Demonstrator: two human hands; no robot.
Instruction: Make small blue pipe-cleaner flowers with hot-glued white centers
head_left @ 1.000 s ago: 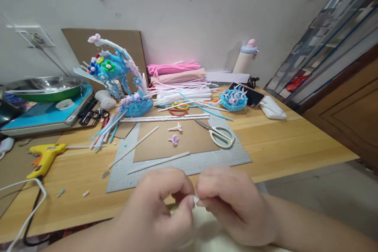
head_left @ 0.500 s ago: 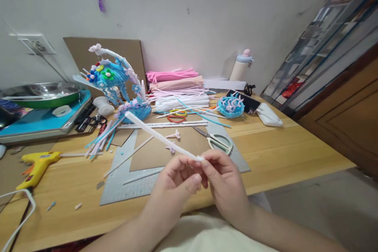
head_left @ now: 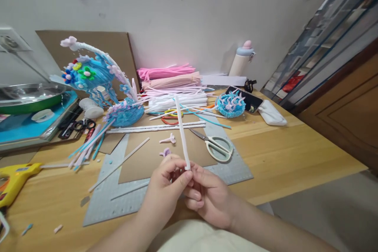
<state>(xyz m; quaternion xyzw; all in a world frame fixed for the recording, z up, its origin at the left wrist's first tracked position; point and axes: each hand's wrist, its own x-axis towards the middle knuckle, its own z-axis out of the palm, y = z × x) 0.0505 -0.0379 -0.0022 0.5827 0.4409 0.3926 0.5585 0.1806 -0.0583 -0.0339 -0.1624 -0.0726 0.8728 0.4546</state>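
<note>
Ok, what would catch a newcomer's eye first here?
Probably the blue flowered ornament, standing at the left in front of a cardboard sheet. Next, the white pipe cleaner rising at front centre from the grip of the left hand and right hand. Then the yellow glue gun at the picture's left edge.

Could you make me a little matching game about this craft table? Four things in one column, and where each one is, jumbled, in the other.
1. White fuzzy stick
2. Pale-handled scissors
3. Yellow glue gun
4. Bottle

A. Standing near the wall
B. At the fingertips of the left hand and right hand
C. At the picture's left edge
D. Lying across the cardboard and grey mat

Pairs: 1-B, 2-D, 3-C, 4-A
</note>
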